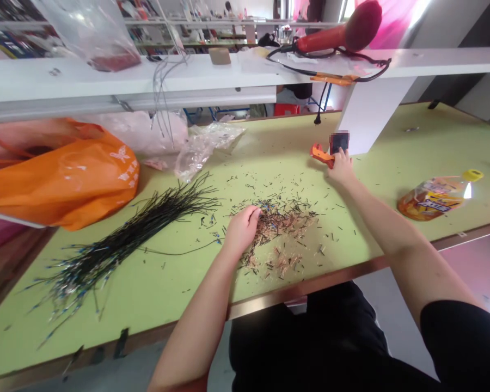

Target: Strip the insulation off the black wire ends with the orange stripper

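Observation:
My left hand (pixel 242 231) is closed in a pinch at the left side of a pile of black wire offcuts and copper strands (pixel 283 223). Whatever its fingers hold is too small to make out. Farther off, my right hand (pixel 342 167) reaches to a small dark device (pixel 339 142) by the white shelf support, with outstretched fingers touching its front. An orange clip-like piece (pixel 322 155) sits against the device's left side. A thick bundle of black wires (pixel 134 234) with blue-tipped ends lies left of my left hand, and one loose wire (pixel 175 253) curves between them.
An orange bag (pixel 65 174) and clear plastic bags (pixel 204 147) lie at the back left. A bottle with a yellow cap (pixel 436 197) lies on the right. Overhead, a white shelf (pixel 237 71) carries a red hair dryer (pixel 335 37) with a dangling cord.

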`<state>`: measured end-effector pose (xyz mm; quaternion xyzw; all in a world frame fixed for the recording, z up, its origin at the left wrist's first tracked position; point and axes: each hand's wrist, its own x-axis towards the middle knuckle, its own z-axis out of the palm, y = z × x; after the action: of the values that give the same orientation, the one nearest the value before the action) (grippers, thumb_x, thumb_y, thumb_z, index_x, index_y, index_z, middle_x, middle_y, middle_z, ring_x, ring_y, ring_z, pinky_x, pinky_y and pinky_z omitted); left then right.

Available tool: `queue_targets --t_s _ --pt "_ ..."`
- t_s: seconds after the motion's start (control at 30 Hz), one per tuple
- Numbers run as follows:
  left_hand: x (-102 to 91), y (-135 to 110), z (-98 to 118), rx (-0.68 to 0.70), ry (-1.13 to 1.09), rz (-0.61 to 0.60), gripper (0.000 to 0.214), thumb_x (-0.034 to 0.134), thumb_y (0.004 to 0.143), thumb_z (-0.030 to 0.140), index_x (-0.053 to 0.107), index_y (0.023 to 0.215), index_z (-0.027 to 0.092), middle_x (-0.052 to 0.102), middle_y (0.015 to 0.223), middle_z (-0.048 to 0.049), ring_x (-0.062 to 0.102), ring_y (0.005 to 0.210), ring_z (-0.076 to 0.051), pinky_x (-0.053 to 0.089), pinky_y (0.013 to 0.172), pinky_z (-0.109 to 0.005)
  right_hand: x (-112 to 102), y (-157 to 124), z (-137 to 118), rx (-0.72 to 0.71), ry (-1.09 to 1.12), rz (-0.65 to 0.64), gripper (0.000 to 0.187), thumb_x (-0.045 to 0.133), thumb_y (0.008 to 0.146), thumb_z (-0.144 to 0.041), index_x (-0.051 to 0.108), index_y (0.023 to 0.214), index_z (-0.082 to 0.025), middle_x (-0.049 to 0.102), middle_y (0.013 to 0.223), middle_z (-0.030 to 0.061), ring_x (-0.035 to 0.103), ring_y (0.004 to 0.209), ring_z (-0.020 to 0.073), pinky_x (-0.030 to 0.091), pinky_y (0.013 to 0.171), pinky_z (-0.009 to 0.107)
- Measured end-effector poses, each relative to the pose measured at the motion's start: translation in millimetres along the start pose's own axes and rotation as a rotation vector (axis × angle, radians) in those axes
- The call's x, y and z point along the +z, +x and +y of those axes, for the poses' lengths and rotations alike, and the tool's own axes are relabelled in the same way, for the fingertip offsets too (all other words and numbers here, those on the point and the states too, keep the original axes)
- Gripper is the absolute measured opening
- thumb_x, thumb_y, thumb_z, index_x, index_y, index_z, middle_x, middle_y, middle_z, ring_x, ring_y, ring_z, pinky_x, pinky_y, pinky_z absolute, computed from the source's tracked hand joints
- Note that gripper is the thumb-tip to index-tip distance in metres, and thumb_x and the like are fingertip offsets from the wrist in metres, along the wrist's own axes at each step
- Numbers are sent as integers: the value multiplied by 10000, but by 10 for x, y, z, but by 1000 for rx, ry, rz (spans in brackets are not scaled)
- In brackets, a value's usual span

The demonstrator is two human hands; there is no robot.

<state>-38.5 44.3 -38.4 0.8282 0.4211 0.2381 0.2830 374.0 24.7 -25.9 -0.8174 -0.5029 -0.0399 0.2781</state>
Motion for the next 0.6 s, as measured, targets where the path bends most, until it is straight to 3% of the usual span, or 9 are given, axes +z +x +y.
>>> queue_targets --t_s 0.07,0.13,0.23,0.33,0.4,0.5,0.6 --pt "3 -2 3 -4 -12 9 386 407 1058 458 716 1032 228 802 998 -92 738 912 -285 542 843 -391 -12 -154 -156 86 133 15 353 599 895 -116 598 1248 -112 514 1539 298 471 1444 401 408 1159 597" --pt "12 -4 -7 -2 -30 28 383 414 1054 458 721 1043 230 811 1050 -94 746 942 -286 546 870 -396 3 -394 -371 114 351 -45 294 664 930 -258 614 1207 -175 676 1309 207 649 1198 343 521 1044 544" --pt "29 -8 -30 8 -59 53 380 422 1053 458 725 1058 230 819 1096 -92 752 967 -279 549 919 -403 69 -831 -748 109 821 -220 468 745 904 -563 621 1225 -245 742 1149 107 718 1037 281 593 971 490" --pt "35 -11 -46 10 -76 67 378 433 1054 467 725 1054 228 823 1088 -88 755 978 -271 553 945 -397 132 -1180 -1089 140 1254 -404 585 668 908 -732 616 1283 -286 764 1161 86 744 1102 265 608 1007 472" --pt "34 -10 -50 13 -78 78 373 436 1054 465 724 1045 228 824 1079 -82 755 995 -266 550 965 -390 155 -1305 -1240 128 1392 -479 568 688 917 -697 613 1308 -292 768 1227 93 729 1194 272 592 1059 475" --pt "28 -5 -51 14 -72 90 362 437 1054 451 723 1041 230 823 1079 -75 752 1005 -257 543 974 -376 181 -1371 -1314 130 1372 -562 475 812 872 -495 656 1266 -279 772 1274 98 690 1275 276 556 1123 476" --pt "17 -10 -42 12 -69 98 359 434 1062 440 725 1046 230 822 1095 -74 750 998 -249 543 951 -357 215 -1406 -1263 206 1356 -608 427 870 746 -292 695 1132 -246 795 1154 74 724 1167 264 583 1083 450"
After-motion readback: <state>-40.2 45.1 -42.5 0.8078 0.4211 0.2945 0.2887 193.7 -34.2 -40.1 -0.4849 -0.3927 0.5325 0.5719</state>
